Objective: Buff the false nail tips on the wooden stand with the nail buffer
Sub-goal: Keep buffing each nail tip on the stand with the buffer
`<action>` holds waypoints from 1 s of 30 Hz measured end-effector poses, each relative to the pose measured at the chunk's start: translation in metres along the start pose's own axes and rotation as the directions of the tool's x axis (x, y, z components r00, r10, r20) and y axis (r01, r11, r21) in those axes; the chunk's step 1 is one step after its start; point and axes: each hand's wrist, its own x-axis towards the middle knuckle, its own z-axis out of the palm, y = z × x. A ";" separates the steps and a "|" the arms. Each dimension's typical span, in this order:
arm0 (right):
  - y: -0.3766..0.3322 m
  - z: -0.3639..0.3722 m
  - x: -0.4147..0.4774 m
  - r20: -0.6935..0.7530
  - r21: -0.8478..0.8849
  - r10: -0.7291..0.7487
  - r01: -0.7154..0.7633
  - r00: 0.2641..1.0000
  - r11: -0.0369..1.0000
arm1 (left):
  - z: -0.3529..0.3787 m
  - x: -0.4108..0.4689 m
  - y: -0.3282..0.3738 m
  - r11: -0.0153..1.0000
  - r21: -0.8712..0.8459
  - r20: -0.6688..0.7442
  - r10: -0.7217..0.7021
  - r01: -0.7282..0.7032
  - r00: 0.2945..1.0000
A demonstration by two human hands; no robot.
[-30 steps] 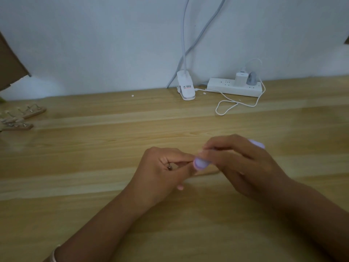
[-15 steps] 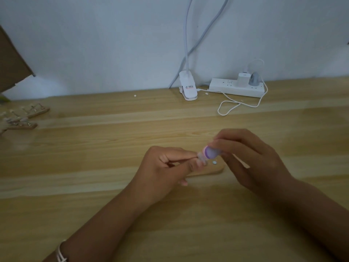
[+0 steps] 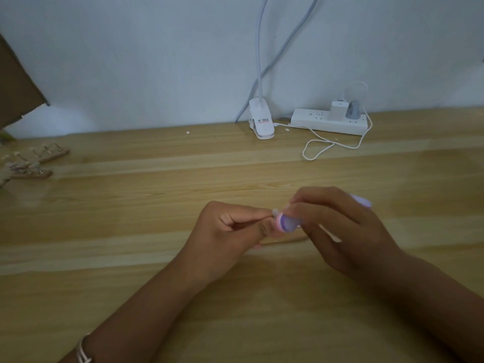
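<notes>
Nearest: bracelet [image 3: 83, 349] on the left wrist, both forearms coming in over the wooden table [image 3: 131, 297]. Left hand [image 3: 227, 231] has its fingers curled, thumb and forefinger pinching at a pale false nail tip [image 3: 275, 212] to steady it. Right hand [image 3: 340, 231] grips the purple nail buffer [image 3: 286, 224], fingers wrapped over the body, rear end poking out past the knuckles.

Change: half a second back the buffer head was lifted and turned off the tip. Now it's down again, head touching the tip. Reads as one stroke of a back-and-forth, so buffing is mid-way on this tip, not finished.

Wooden stand [image 3: 293, 240] sits under the hands, only a thin sliver shows. Can't tell how many tips are on it or how many are done.

Farther: spare wooden stands [image 3: 39, 155] far left, clip lamp [image 3: 262, 124], power strip [image 3: 330, 123] with looped white cable [image 3: 327, 148] at the wall.
</notes>
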 end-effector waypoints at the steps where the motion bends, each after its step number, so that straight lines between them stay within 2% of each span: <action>1: 0.003 -0.002 0.000 -0.012 -0.011 0.043 -0.043 0.999 0.999 | 0.000 -0.001 0.000 1.000 -0.012 -0.006 -0.018 0.018 1.000; 3: 0.004 -0.004 0.001 -0.050 0.007 0.067 -0.067 0.996 0.998 | 0.000 0.000 0.000 0.999 -0.025 -0.007 -0.040 0.040 0.999; 7: -0.005 0.003 0.001 -0.029 0.014 -0.039 0.040 0.999 0.999 | 0.002 0.000 0.001 1.000 -0.007 0.009 -0.012 0.012 1.000; 11: 0.000 -0.002 0.003 -0.065 -0.011 0.061 -0.062 0.996 0.998 | 0.000 -0.001 0.001 0.998 -0.023 -0.003 -0.057 0.057 0.998; 16: -0.009 0.000 0.006 -0.048 0.000 0.019 -0.019 0.999 1.000 | 0.002 -0.001 0.003 0.999 -0.027 0.021 -0.016 0.017 1.000; 18: 0.001 -0.005 0.005 -0.052 -0.061 0.127 -0.130 0.991 0.990 | 0.001 -0.002 0.004 0.998 -0.053 0.019 -0.026 0.027 0.999; 20: 0.016 -0.011 0.003 -0.044 -0.125 0.303 -0.307 0.952 0.944 | 0.000 -0.002 0.004 0.998 -0.060 0.010 -0.024 0.024 1.000; 23: 0.032 -0.015 -0.002 0.107 -0.305 0.607 -0.555 0.787 0.774 | 0.001 0.000 0.004 0.998 -0.056 -0.016 0.010 -0.011 1.000; 25: 0.036 -0.013 -0.004 0.191 -0.428 0.683 -0.566 0.705 0.705 | 0.001 0.000 0.003 0.997 -0.060 -0.018 0.038 -0.039 0.999; 26: 0.035 -0.013 -0.004 0.184 -0.437 0.665 -0.545 0.724 0.715 | 0.002 0.000 0.001 0.997 -0.059 -0.014 0.044 -0.045 0.999; 27: 0.032 -0.014 -0.001 0.152 -0.388 0.611 -0.521 0.777 0.760 | 0.002 0.000 0.000 0.998 -0.054 -0.011 0.044 -0.044 0.999; 29: 0.017 -0.015 0.008 0.125 -0.153 0.466 -0.447 0.876 0.881 | 0.003 0.001 -0.003 0.998 -0.046 -0.009 0.036 -0.036 0.999; 30: 0.008 -0.014 0.011 0.159 -0.017 0.406 -0.409 0.900 0.912 | 0.004 0.001 -0.005 0.998 -0.046 -0.009 0.035 -0.035 0.999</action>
